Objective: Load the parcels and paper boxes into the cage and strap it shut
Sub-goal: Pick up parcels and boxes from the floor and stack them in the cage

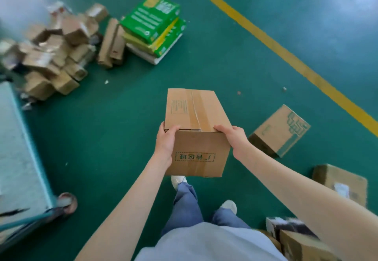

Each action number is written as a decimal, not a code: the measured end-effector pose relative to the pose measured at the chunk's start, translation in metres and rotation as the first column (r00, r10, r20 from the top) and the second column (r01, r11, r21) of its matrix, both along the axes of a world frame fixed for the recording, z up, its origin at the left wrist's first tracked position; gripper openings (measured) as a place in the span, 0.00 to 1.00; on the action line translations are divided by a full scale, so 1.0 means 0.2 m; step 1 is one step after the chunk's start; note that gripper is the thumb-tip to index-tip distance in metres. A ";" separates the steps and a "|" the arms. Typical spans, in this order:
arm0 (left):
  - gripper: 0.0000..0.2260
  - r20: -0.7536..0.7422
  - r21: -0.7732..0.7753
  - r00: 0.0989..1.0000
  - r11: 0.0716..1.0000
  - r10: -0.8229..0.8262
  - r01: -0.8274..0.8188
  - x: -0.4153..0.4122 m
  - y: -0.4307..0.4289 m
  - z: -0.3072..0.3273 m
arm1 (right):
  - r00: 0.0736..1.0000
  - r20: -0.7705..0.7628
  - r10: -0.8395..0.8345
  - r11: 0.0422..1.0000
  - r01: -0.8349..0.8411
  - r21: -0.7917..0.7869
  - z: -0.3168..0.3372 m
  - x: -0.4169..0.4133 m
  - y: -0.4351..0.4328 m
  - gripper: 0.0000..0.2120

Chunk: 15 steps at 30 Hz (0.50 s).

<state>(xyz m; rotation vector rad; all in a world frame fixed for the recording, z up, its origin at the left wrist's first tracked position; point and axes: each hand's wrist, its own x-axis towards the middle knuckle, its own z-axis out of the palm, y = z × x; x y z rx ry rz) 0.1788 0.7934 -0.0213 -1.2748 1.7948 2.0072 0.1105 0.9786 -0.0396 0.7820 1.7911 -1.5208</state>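
Head view: taped cardboard box (196, 109) held off the green floor (114, 133), in front of the person. Left hand (164, 144) grips its left near corner and right hand (235, 137) its right near corner, thumbs over the top edge. Printed box (280, 131) lies tilted on the floor just right. Pile of small brown parcels (51, 56) far left, with stacked green paper boxes (153, 27) beside it. Blue-framed cart (22, 137) with a wheel at the left edge, blurred

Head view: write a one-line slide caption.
The left hand and right hand hold a taped cardboard box over the green floor; small parcels and green paper boxes lie ahead.
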 end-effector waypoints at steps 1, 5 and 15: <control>0.20 0.011 -0.015 1.000 1.000 0.014 -0.014 0.01 -0.01 -0.01 | 1.000 0.000 0.003 1.000 -0.003 -0.004 0.01 0.01 -0.01 0.23; 0.19 -0.025 -0.008 0.985 0.985 0.171 -0.171 0.02 -0.47 0.03 | 0.984 -0.037 0.172 0.985 -0.173 -0.021 0.07 -0.12 -0.53 0.22; 0.30 -0.070 -0.021 0.882 0.883 0.467 -0.469 0.10 -1.28 0.15 | 0.872 -0.117 0.474 0.875 -0.482 -0.045 0.16 -0.29 -1.54 0.21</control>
